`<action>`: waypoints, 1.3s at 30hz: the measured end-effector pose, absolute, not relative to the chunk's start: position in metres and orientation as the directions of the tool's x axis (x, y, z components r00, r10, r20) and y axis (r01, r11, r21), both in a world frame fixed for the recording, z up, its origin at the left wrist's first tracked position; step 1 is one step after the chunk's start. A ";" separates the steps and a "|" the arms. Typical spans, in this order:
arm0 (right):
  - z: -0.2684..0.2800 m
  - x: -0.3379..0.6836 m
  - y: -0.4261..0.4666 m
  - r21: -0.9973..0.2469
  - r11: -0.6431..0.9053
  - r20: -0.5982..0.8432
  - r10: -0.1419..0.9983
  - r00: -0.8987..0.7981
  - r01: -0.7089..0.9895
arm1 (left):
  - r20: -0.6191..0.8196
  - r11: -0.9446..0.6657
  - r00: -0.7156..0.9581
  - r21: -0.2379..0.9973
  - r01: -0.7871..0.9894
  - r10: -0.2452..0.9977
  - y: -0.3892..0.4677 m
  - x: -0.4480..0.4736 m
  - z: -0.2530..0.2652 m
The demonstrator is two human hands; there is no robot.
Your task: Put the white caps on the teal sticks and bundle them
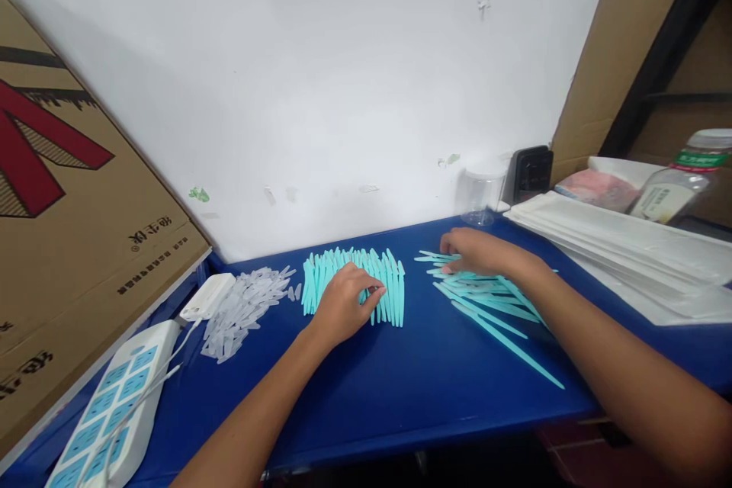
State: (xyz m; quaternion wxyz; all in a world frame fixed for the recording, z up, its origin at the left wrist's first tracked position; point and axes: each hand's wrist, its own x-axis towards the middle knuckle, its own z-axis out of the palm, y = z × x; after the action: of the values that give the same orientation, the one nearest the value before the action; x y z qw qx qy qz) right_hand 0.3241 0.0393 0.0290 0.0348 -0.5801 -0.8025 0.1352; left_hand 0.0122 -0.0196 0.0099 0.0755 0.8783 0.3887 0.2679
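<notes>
Slim turquoise sticks, which look like eyebrow razors, lie side by side in a dense row at the middle of the table. Over the row's front is my left hand, its thumb and forefinger pinched together; whether anything is between them I cannot make out. To the right, a looser fan of the same turquoise sticks points in several directions. My right hand hovers low over the far left end of this fan. Its curled fingers and thumb stand apart near the stick ends, partly hiding them.
A heap of small translucent caps lies left of the row, beside a white adapter and a power strip. At the back right stand a clear jar, a black device, white bags and a bottle.
</notes>
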 end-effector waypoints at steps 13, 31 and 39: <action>0.027 0.317 0.040 -0.208 0.315 -0.155 0.924 -0.350 0.926 | 0.407 -0.678 0.548 0.339 0.652 0.730 -0.018 0.011 0.008; 0.021 0.317 0.042 -0.262 0.369 -0.097 0.909 -0.405 0.892 | 0.416 -0.685 0.549 0.344 0.643 0.725 -0.018 0.011 0.007; 0.027 0.315 0.042 -0.411 0.357 -0.002 0.920 -0.392 0.839 | 0.432 -0.680 0.531 0.365 0.636 0.729 -0.018 0.011 0.007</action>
State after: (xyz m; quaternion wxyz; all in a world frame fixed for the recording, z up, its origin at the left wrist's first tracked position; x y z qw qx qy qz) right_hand 0.3150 0.0420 0.0271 0.1151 -0.5391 -0.8156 0.1761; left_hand 0.0107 -0.0179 0.0075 0.0816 0.8710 0.3918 0.2848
